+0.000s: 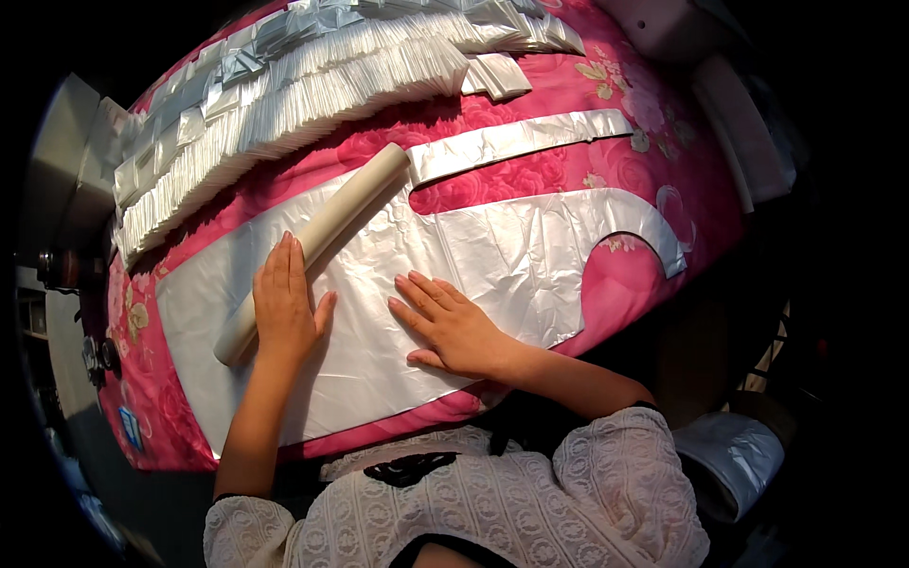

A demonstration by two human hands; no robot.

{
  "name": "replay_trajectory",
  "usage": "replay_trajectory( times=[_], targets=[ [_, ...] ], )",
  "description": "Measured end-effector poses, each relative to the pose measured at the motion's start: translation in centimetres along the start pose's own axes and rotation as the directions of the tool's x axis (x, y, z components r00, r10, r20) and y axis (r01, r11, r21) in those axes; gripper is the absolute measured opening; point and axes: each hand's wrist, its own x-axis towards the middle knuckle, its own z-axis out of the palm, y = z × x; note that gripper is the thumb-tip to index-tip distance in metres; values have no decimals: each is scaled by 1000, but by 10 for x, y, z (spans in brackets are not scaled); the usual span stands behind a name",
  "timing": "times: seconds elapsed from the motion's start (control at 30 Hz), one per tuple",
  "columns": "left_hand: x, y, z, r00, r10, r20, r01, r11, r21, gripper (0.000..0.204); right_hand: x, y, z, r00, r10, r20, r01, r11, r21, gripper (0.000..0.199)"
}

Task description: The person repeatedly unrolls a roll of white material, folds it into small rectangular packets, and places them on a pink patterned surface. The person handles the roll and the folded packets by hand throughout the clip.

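A large sheet of silvery-white plastic film [492, 246], cut like a bag or apron with a long strap and a curved end, lies spread on the pink floral cloth. Across its left part rests a pale cylindrical tube [355, 194], slanting from lower left to upper right. My left hand [284, 298] lies on the tube with its fingers stretched along it and the thumb apart. To the right, my right hand [450, 327] presses flat on the film, fingers spread, holding nothing.
Long rows of folded white and silvery packets [312, 104] stand packed along the far side of the table. The pink floral tablecloth [549, 80] shows between them and the film. Grey boxes [71, 142] stand at the left; a silvery bundle [734, 459] sits low at the right.
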Motion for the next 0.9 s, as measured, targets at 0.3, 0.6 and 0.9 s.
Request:
replay_trajectory(
  times=[0.3, 0.6, 0.9],
  targets=[
    [-14, -9, -12, 972, -7, 233, 51, 982, -181, 57, -118, 149, -82, 878, 434, -201, -475, 842, -258, 55],
    [13, 76, -9, 767, 563, 309, -471, 820, -325, 26, -231, 214, -94, 582, 539, -609, -733, 672, -106, 33],
    [22, 84, -1, 734, 614, 290, -477, 770, -423, 35, -184, 150, -113, 465, 474, -748, -726, 688, -16, 12]
  ],
)
